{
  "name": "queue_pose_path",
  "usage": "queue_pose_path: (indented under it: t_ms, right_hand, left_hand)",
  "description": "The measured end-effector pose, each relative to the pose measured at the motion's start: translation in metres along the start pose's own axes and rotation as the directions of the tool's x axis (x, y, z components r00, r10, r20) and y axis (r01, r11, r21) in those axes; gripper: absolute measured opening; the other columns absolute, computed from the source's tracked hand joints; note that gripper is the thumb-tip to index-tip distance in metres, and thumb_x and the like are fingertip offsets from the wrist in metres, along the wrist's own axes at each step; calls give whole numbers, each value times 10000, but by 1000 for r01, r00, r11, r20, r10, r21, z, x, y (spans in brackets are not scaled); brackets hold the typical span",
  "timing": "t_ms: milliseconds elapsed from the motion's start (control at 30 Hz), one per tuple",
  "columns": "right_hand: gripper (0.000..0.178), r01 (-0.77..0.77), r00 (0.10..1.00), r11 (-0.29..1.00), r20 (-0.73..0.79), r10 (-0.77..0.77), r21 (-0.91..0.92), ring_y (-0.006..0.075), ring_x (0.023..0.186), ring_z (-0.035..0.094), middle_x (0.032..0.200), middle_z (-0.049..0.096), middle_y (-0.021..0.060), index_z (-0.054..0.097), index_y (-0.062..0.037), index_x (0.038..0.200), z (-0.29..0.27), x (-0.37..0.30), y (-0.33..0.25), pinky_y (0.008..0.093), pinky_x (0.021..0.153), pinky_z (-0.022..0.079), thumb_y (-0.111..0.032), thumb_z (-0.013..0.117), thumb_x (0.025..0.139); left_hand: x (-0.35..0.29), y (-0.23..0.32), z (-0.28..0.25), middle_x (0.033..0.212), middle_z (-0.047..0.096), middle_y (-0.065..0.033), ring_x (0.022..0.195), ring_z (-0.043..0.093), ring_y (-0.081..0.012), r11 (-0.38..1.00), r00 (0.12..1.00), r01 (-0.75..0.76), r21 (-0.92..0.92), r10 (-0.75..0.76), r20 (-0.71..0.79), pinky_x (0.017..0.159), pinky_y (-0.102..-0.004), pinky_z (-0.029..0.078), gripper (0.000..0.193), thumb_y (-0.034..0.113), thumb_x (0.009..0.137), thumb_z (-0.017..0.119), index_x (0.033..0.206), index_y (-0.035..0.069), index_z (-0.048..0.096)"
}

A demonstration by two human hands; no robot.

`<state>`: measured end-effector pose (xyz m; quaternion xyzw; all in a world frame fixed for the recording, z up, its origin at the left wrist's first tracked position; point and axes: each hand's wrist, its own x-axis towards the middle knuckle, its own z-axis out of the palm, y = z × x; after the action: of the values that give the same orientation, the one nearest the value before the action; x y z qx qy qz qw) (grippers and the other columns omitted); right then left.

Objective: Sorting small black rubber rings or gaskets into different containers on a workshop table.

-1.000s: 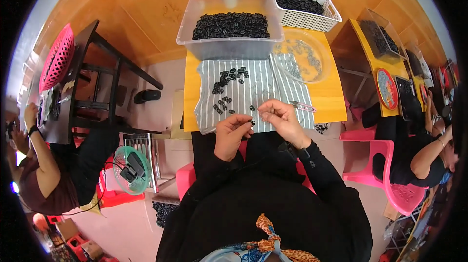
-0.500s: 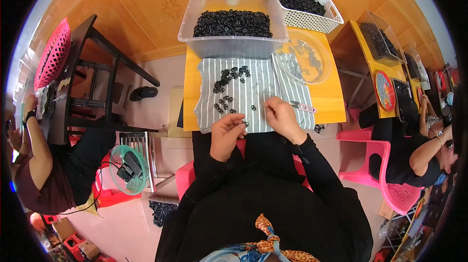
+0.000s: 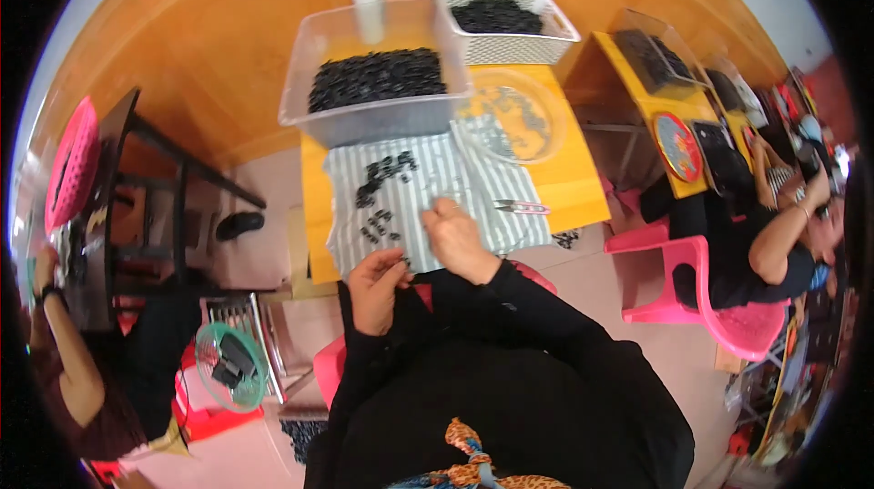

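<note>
My left hand (image 3: 374, 290) is at the near edge of a grey-and-white striped cloth (image 3: 433, 166), thumb and forefinger pinching a small black oval part (image 3: 405, 264). To its right, my right hand (image 3: 457, 240) rests low over the cloth with its fingertips drawn together. Whatever those fingertips hold, if anything, is too small to make out. Several loose black parts (image 3: 378, 225) lie on the cloth beyond my left hand, with a larger cluster (image 3: 384, 175) farther back. Pink-handled snips (image 3: 522, 207) lie to the right of my right hand.
A clear tub of black parts (image 3: 378, 129) stands at the back, beside a white perforated basket (image 3: 510, 50). A white bottle (image 3: 367, 6) is behind the tub. On the right sits a round clear tray (image 3: 555, 129) with small shiny pieces. Other people work at both sides, near a pink chair (image 3: 660, 248).
The whole view has tilted and shifted, so the table appears lower and farther left. My right hand has come slightly closer to my left, which keeps its pinch on the black part.
</note>
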<state>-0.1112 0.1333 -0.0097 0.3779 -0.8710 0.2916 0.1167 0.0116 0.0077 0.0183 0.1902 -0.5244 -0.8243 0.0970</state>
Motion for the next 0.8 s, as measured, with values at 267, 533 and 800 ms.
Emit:
queue_pose_path:
  t_ms: [267,533,800]
  right_hand:
    - [61,63,998,997,21,-64,35,321,695,531,737,472,120,527,-45,695,-12,-2,9,410,575,436,-21,542,641]
    - [57,1,999,996,32,-4,89,339,767,538,768,502,154,563,-9,735,-28,40,9,424,638,451,-56,584,711]
    - [270,249,937,959,216,-274,138,323,890,512,902,536,136,606,-32,934,13,102,-8,389,744,436,-2,584,667]
  left_hand:
    - [-12,-1,9,778,610,-57,649,588,-118,999,999,-32,27,32,-12,567,-206,449,185,-5,807,578,990,-31,597]
    - [-8,-7,0,783,615,-61,651,582,-111,999,1000,4,-37,-5,-13,572,-204,448,192,-6,812,575,1002,-33,589]
    - [-3,-7,-10,775,616,-68,649,585,-118,999,1000,-5,-43,4,-24,575,-209,447,182,-15,805,572,984,-38,595]
